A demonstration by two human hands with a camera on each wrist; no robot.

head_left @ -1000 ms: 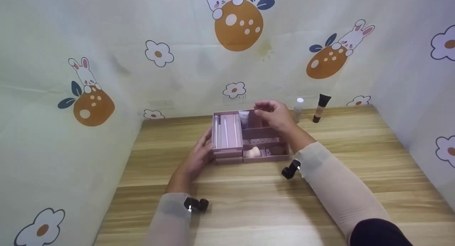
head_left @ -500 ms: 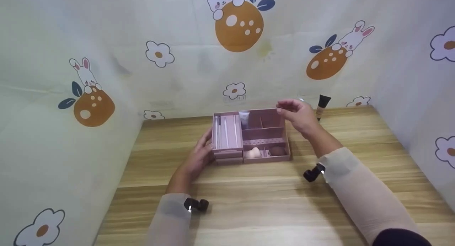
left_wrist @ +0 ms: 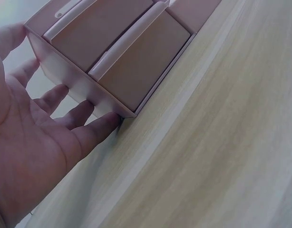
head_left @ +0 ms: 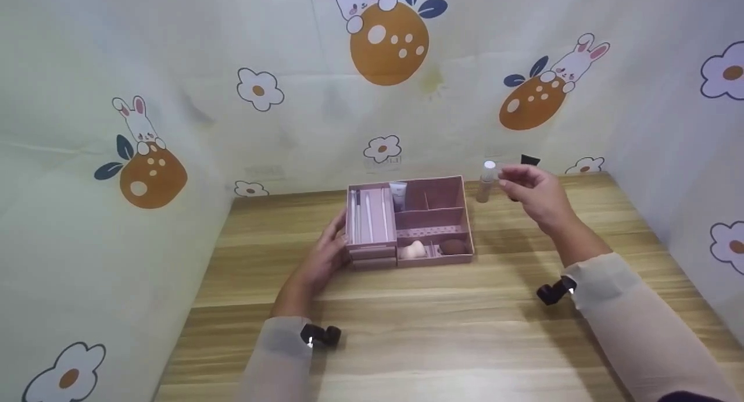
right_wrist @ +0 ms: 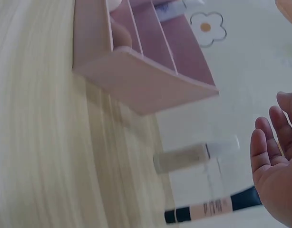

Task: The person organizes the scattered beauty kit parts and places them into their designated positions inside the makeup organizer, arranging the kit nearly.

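Observation:
A pink compartment organizer (head_left: 434,222) stands on the wooden table. My left hand (head_left: 326,254) rests against its left side; in the left wrist view, straight fingertips touch that wall beside two drawers (left_wrist: 129,61). My right hand (head_left: 537,198) is raised to the right of the organizer, fingers loosely bent, holding nothing. Close to its fingertips stands a clear bottle with a white cap (head_left: 485,184). A black-capped tube (right_wrist: 210,208) stands behind the right hand, mostly hidden in the head view. Inside the organizer are thin brushes (head_left: 368,216), a white tube (head_left: 399,196), a pale sponge (head_left: 414,250) and a dark brown sponge (head_left: 453,247).
The table (head_left: 395,326) extends in front of the organizer and to both sides. A patterned fabric backdrop (head_left: 314,123) with rabbits and flowers rises at the back, left and right. Bottle and tube stand near the table's back edge.
My right hand has moved right, from above the organizer's back right compartment, past its right edge, to beside the bottle and in front of the black-capped tube. The left hand has stayed put.

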